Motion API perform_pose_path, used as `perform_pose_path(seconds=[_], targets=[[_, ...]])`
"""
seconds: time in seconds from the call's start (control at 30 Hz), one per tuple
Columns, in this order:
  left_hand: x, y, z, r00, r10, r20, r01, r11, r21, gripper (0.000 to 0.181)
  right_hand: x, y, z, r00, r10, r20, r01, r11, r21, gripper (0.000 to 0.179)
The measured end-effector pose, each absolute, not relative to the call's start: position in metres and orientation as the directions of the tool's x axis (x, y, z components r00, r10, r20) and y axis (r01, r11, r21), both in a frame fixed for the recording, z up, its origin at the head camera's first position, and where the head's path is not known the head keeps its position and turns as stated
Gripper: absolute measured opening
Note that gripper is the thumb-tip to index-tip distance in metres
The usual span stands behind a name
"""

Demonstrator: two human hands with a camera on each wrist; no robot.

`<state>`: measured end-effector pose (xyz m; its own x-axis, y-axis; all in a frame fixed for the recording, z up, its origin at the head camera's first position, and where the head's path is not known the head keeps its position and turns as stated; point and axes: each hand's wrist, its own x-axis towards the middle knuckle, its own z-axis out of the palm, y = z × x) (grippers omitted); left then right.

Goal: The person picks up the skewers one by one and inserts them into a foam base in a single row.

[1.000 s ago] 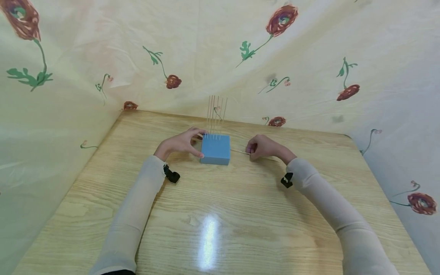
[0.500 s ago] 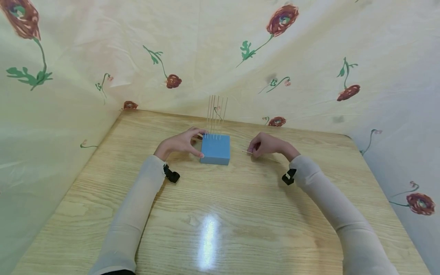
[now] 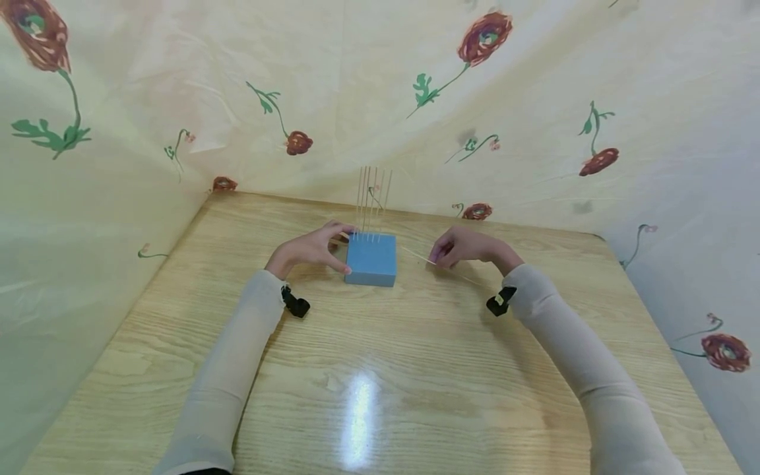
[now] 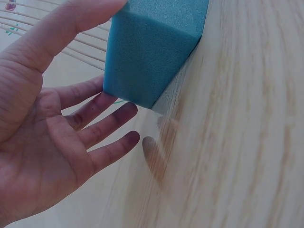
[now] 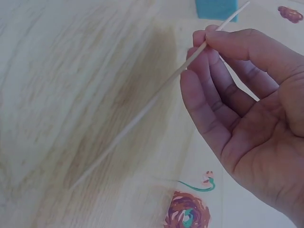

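A blue foam block (image 3: 371, 260) lies on the table, with several thin wooden skewers (image 3: 367, 198) standing upright in a row along its back edge. My left hand (image 3: 309, 251) holds the block from the left, thumb at the front corner and forefinger at the back corner. In the left wrist view the other fingers spread loosely below the block (image 4: 147, 52). To the right of the block, my right hand (image 3: 466, 245) pinches another skewer (image 5: 142, 111) between thumb and fingertips near one end. That skewer slants, its short end towards the block and apart from it.
The wood-grain table (image 3: 368, 343) reaches back to a cream cloth (image 3: 356, 66) printed with red flowers, which hangs behind and at both sides. Black wrist straps (image 3: 295, 303) sit at both cuffs. Light glares on the table's front middle.
My right hand has shifted slightly right and back, and the skewer it pinches has turned and lifted into clearer view. The left hand and the block stay nearly where they were.
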<state>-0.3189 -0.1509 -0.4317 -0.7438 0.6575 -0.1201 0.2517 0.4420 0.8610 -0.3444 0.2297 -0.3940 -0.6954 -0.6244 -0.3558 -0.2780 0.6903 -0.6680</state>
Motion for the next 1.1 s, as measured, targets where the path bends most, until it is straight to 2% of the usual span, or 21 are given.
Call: perform_pose_path(seconds=[0.2, 0.47, 0.73, 1.1], targets=[[-0.320, -0.151, -0.433, -0.745, 0.655, -0.125, 0.246, 0.444, 0.861, 0.092, -0.343, 0.231, -0.388, -0.682, -0.629, -0.372, -0.223, 0.664, -0.714, 0.019], [-0.320, -0.151, -0.433, -0.745, 0.655, -0.128, 0.244, 0.447, 0.861, 0.092, -0.342, 0.229, -0.384, -0.675, -0.664, -0.323, -0.215, 0.596, -0.774, 0.023], [-0.322, -0.152, -0.433, -0.746, 0.654, -0.123, 0.242, 0.440, 0.865, 0.092, -0.342, 0.225, -0.380, -0.717, -0.639, -0.279, -0.181, 0.558, -0.810, 0.025], [-0.321, -0.151, -0.434, -0.746, 0.655, -0.122, 0.254, 0.449, 0.857, 0.092, -0.341, 0.223, -0.373, -0.781, -0.605, -0.156, -0.156, 0.430, -0.889, 0.025]])
